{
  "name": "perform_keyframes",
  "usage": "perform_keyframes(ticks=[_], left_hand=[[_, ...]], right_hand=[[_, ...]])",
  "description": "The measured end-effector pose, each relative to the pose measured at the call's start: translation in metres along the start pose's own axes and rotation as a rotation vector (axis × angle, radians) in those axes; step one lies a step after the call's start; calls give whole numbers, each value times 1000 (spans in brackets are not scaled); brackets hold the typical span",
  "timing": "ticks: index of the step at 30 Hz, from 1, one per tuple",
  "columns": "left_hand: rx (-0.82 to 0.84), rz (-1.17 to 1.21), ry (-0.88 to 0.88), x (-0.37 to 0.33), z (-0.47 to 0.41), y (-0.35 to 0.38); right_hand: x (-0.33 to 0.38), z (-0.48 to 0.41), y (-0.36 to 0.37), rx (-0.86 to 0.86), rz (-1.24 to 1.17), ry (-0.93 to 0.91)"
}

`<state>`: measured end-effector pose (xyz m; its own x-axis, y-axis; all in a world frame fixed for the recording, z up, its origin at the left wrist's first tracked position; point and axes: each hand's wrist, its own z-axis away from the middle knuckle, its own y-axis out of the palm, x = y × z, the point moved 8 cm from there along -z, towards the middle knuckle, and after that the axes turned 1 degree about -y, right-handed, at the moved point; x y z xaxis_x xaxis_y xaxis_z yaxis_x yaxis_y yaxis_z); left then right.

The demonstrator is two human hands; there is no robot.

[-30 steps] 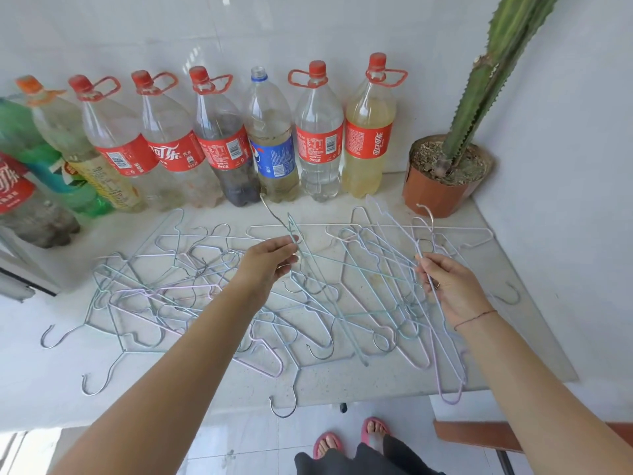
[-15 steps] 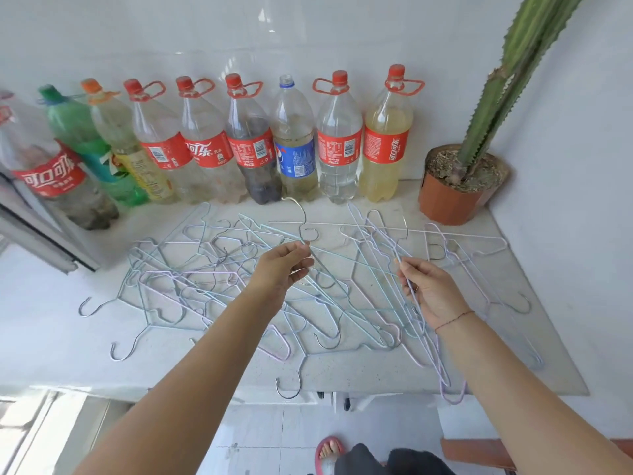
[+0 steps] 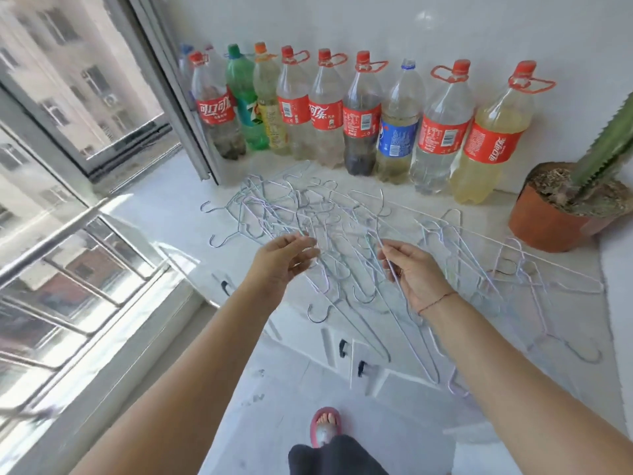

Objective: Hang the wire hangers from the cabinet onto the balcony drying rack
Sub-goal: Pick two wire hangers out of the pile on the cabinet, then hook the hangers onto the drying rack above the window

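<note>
A plain white back wall (image 3: pixel 462 25) meets a white side wall (image 3: pixel 621 303) in the corner at the right. Below them runs a pale stone counter (image 3: pixel 161 217), with white cabinet doors (image 3: pixel 330 344) and dark handles underneath. At the left a grey-framed window (image 3: pixel 169 97) looks out on blurred apartment buildings (image 3: pixel 44 63), and a shiny metal rail (image 3: pixel 51 238) with thinner bars below it crosses the lower panes. Strong daylight comes in from that side and glares off the counter beside the frame. A row of plastic bottles (image 3: pixel 442 132) lines the back wall, with a potted cactus (image 3: pixel 548 224) in the corner. The floor (image 3: pixel 281 406) is light tile
</note>
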<state>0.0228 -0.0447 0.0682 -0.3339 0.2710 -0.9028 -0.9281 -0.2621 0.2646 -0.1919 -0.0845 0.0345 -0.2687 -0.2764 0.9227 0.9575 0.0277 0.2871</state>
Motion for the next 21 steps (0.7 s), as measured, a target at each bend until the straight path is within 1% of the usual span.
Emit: perform_keyframes(ticks=[6, 12, 16, 21], left_hand=[[-225, 80, 69, 5, 86, -83], [-430, 194, 138, 15, 191, -176], [-588, 254, 182, 24, 278, -233], [-755, 305, 243, 44, 411, -297]], right_hand=[[-31, 43, 74, 226, 81, 81], [-73, 112, 164, 490, 119, 183], [-97, 183, 227, 643, 127, 229], [-134, 300, 302, 867, 158, 285]])
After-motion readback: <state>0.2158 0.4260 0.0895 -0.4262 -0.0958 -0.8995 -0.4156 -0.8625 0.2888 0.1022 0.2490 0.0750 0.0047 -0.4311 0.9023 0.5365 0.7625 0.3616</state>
